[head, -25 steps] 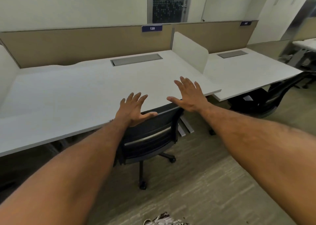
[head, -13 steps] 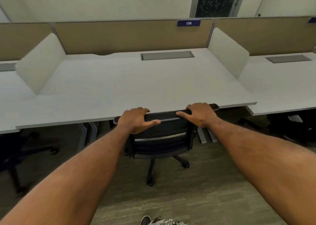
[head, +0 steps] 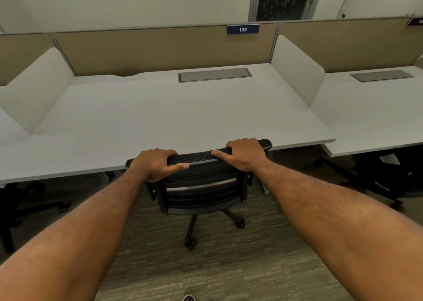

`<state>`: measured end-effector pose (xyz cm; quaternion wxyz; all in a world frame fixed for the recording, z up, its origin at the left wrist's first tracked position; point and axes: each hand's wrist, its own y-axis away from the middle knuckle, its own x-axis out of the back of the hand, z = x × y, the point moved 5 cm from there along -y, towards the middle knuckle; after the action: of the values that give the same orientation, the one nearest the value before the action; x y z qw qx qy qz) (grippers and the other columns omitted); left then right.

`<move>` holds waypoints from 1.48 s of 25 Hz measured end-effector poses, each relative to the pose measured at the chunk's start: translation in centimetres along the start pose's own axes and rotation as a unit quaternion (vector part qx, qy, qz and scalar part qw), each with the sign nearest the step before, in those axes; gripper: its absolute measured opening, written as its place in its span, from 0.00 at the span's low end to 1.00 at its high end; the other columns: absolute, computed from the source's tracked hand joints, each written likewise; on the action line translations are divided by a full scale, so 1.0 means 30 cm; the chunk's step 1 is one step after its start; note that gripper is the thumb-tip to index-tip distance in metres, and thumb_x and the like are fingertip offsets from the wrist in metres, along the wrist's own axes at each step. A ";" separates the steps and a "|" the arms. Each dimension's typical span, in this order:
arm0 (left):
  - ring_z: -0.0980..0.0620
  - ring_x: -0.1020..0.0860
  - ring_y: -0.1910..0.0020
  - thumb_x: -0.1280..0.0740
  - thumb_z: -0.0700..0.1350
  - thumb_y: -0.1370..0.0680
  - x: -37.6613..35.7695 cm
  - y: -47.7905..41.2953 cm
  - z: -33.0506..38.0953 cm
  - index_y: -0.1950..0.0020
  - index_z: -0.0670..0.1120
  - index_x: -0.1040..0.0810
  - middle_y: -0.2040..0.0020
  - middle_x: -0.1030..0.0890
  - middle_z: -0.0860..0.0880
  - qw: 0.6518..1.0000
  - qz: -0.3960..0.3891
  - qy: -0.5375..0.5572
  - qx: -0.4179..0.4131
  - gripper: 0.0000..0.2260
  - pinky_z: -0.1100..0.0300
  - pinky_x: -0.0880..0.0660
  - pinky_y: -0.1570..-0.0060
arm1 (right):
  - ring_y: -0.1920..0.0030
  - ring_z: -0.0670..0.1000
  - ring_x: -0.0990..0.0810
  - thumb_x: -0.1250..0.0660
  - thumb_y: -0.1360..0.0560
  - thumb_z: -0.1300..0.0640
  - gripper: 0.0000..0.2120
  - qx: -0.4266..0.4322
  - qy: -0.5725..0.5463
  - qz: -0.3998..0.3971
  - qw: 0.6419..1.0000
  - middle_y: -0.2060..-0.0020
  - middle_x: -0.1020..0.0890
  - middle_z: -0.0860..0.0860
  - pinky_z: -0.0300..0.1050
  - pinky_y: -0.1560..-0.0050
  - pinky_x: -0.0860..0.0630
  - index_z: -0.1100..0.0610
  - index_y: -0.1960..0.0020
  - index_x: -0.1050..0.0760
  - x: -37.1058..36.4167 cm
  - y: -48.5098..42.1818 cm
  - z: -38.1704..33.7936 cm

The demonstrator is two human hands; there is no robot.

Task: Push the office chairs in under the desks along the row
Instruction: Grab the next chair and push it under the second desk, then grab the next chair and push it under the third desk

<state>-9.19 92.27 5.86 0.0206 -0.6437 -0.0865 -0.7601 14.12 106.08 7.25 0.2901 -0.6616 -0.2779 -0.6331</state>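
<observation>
A black mesh-backed office chair [head: 201,186] stands at the front edge of the white desk [head: 160,117] marked 139. Its seat is hidden under the desktop; only the backrest and wheeled base show. My left hand [head: 158,163] grips the left end of the backrest's top rail, fingers curled over it. My right hand [head: 243,154] grips the right end of the same rail.
White side dividers [head: 34,90] [head: 297,69] and a tan back panel [head: 160,51] bound the desk. Another black chair [head: 386,177] sits under the right desk, and a dark chair base [head: 29,207] shows under the left one. Grey carpet lies behind me.
One second ago both hands were open above the backrest. They came down and closed on its top rail, and the view swung to face desk 139 squarely with the chair close against the desk edge.
</observation>
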 end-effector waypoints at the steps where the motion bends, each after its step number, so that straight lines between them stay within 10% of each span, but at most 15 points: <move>1: 0.52 0.22 0.54 0.58 0.86 0.37 0.001 -0.006 -0.009 0.36 0.58 0.23 0.47 0.16 0.53 1.000 -0.002 0.001 0.001 0.48 0.55 0.29 0.58 | 0.61 0.52 0.22 0.57 0.29 0.18 0.41 0.000 0.002 -0.006 1.000 0.66 0.23 0.46 0.52 0.52 0.27 0.52 0.57 0.23 -0.002 -0.011 -0.003; 15: 0.52 0.21 0.54 0.58 0.86 0.37 0.007 -0.047 -0.095 0.37 0.56 0.23 0.50 0.17 0.53 1.000 -0.012 0.001 -0.004 0.48 0.55 0.28 0.58 | 0.59 0.51 0.20 0.64 0.33 0.16 0.48 -0.023 -0.001 -0.021 1.000 0.64 0.19 0.47 0.55 0.45 0.25 0.51 0.54 0.21 -0.035 -0.089 -0.035; 19: 0.48 0.23 0.39 0.53 0.84 0.35 0.016 -0.048 -0.082 0.26 0.55 0.31 0.33 0.21 0.49 0.996 -0.084 0.043 0.001 0.48 0.49 0.26 0.42 | 0.36 0.57 0.22 0.60 0.31 0.17 0.51 -0.055 -0.026 -0.013 0.998 0.39 0.18 0.54 0.60 0.31 0.35 0.52 0.34 0.23 -0.021 -0.060 -0.026; 24: 0.46 0.41 0.20 0.49 0.80 0.31 0.084 -0.096 -0.010 0.17 0.53 0.48 0.17 0.43 0.47 0.997 -0.063 0.006 -0.051 0.50 0.43 0.41 0.24 | 0.18 0.58 0.46 0.56 0.30 0.17 0.51 -0.107 -0.021 0.028 0.994 0.17 0.43 0.56 0.61 0.20 0.52 0.50 0.18 0.42 0.050 0.090 0.080; 37: 0.49 0.56 0.18 0.61 0.84 0.36 0.035 -0.260 1.039 0.17 0.53 0.56 0.16 0.56 0.48 0.936 0.027 -0.081 -0.342 0.55 0.39 0.58 0.21 | 0.17 0.55 0.56 0.53 0.28 0.20 0.50 -0.367 0.018 0.032 0.929 0.16 0.52 0.54 0.63 0.19 0.62 0.50 0.16 0.50 0.182 0.889 0.582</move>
<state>19.91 104.95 10.94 -0.1876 -0.6732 0.1949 -0.6882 45.78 100.86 11.32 0.0518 -0.7188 0.0003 -0.6933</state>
